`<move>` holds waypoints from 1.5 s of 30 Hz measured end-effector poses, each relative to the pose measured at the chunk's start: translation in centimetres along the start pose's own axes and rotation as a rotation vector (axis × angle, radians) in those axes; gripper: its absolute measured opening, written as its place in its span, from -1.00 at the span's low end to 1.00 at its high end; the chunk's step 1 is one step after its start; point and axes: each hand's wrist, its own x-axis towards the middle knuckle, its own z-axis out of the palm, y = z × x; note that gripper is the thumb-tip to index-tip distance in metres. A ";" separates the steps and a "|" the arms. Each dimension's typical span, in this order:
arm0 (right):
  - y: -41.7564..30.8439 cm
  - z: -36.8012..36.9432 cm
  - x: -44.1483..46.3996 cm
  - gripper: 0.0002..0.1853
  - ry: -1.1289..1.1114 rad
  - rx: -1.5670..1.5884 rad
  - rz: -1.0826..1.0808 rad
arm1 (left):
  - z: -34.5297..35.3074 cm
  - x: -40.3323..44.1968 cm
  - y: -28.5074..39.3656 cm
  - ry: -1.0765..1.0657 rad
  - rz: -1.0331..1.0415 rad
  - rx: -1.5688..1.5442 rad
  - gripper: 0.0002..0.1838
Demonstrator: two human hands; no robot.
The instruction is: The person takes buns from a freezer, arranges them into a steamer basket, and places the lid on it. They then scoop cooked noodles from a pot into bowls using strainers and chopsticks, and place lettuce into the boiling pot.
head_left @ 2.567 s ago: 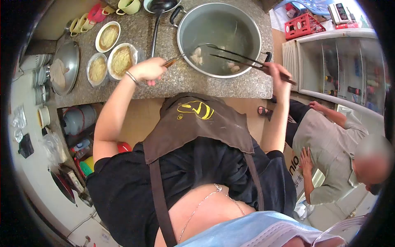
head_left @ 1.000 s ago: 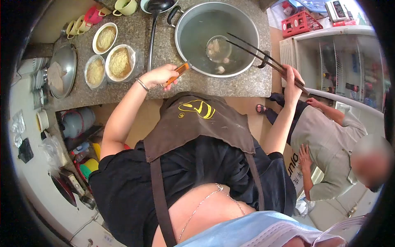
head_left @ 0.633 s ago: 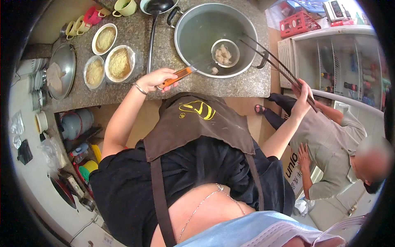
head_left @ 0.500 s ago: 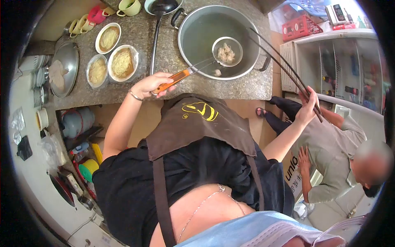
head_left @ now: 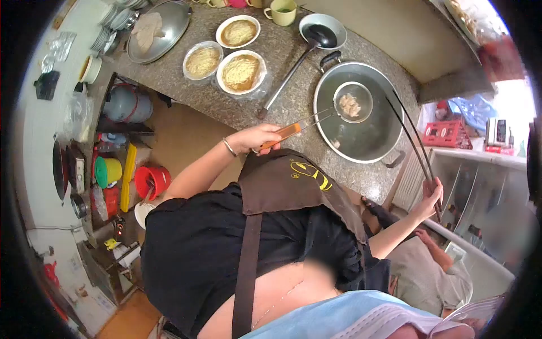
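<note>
My left hand (head_left: 258, 138) is closed round the orange handle of a mesh strainer (head_left: 345, 116). Pale pieces of meat (head_left: 350, 105) lie in its basket, which hangs over the pot's cloudy liquid; I cannot tell how deep it dips. The wide metal pot (head_left: 372, 141) stands on the counter, and a loose pale piece (head_left: 336, 144) floats near its wall. My right hand (head_left: 431, 198) grips a pair of long dark chopsticks (head_left: 415, 144). Their tips reach over the pot's right rim, apart from the strainer.
Three bowls of noodles, one a white bowl (head_left: 241, 72), stand left of the pot. A black ladle (head_left: 296, 70) rests across a pale bowl (head_left: 339, 28). A large lid (head_left: 172, 39) holds a pale limp item. Another person (head_left: 432, 271) is at the lower right, beside a glass-fronted fridge (head_left: 480, 198).
My view has turned left, so the pot and bowls appear shifted right. Both hands keep their holds on the strainer and chopsticks. A red bucket has come into view below.
</note>
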 end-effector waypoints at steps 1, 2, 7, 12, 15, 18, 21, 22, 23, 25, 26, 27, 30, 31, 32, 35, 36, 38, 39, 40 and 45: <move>-0.1 0.5 0.1 -0.63 -0.010 0.007 -0.008 | 0.2 -0.3 -0.4 0.021 -0.019 -0.007 -0.76; -0.2 1.0 0.0 -0.64 -0.023 0.014 0.000 | 0.2 -0.6 -0.7 0.038 -0.043 -0.016 -0.77; -0.6 2.1 -0.7 -0.67 -0.074 0.023 -0.033 | -0.3 -0.9 -0.9 -0.031 0.005 0.133 -0.79; -0.6 3.0 -3.4 -0.67 0.056 0.104 -0.054 | -1.1 -0.6 -1.5 -0.018 0.027 0.023 -0.83; -1.5 3.5 -5.5 -0.68 0.044 0.013 -0.147 | -1.7 -1.6 -0.9 -0.072 0.066 0.002 -0.80; -4.9 5.5 -8.0 -0.69 0.091 0.075 -0.113 | -2.7 -3.0 -1.4 -0.081 0.035 -0.061 -0.79; -5.9 5.8 -10.1 -0.70 0.127 0.208 0.000 | -3.4 -3.6 -1.1 -0.091 0.001 0.063 -0.82; -6.5 6.0 -11.0 -0.70 0.147 0.215 0.009 | -3.8 -3.8 -1.4 -0.088 0.001 0.063 -0.82; -6.9 6.0 -11.8 -0.70 0.168 0.224 0.020 | -4.2 -4.2 -1.9 -0.084 0.000 0.063 -0.83; -7.0 5.7 -13.2 -0.70 0.159 0.239 0.023 | -5.2 -4.8 -3.3 -0.093 -0.012 -0.008 -0.82; -6.9 5.7 -13.8 -0.70 0.171 0.222 0.024 | -5.6 -4.7 -3.8 -0.090 -0.018 0.021 -0.82; -6.7 5.9 -14.4 -0.70 0.184 0.203 0.027 | -5.8 -4.9 -3.8 -0.089 -0.027 0.049 -0.81; -7.7 6.4 -15.9 -0.69 0.199 0.203 -0.016 | -6.1 -5.6 -3.1 -0.121 0.007 0.046 -0.81; -8.2 6.6 -16.3 -0.69 0.197 0.217 -0.027 | -6.3 -5.8 -3.0 -0.125 0.006 0.049 -0.81; -8.5 6.7 -16.6 -0.69 0.201 0.215 -0.026 | -6.5 -5.9 -3.0 -0.130 0.018 0.046 -0.81; -8.9 6.9 -17.2 -0.70 0.183 0.197 -0.017 | -7.1 -6.0 -3.3 -0.138 0.018 0.050 -0.83; -8.8 7.0 -17.3 -0.70 0.183 0.203 -0.015 | -7.2 -5.7 -3.5 -0.138 0.007 0.077 -0.83; -8.6 7.0 -17.5 -0.69 0.167 0.219 -0.024 | -7.4 -5.5 -3.8 -0.156 0.007 0.101 -0.83; -8.8 7.1 -17.7 -0.69 0.164 0.214 -0.022 | -7.3 -6.0 -3.5 -0.156 0.005 0.095 -0.83; -9.1 7.3 -17.8 -0.69 0.171 0.219 -0.035 | -7.2 -6.6 -3.2 -0.165 0.007 0.040 -0.83; -10.2 8.6 -18.4 -0.68 0.217 0.185 -0.029 | -8.2 -6.3 -3.9 -0.171 0.002 0.034 -0.81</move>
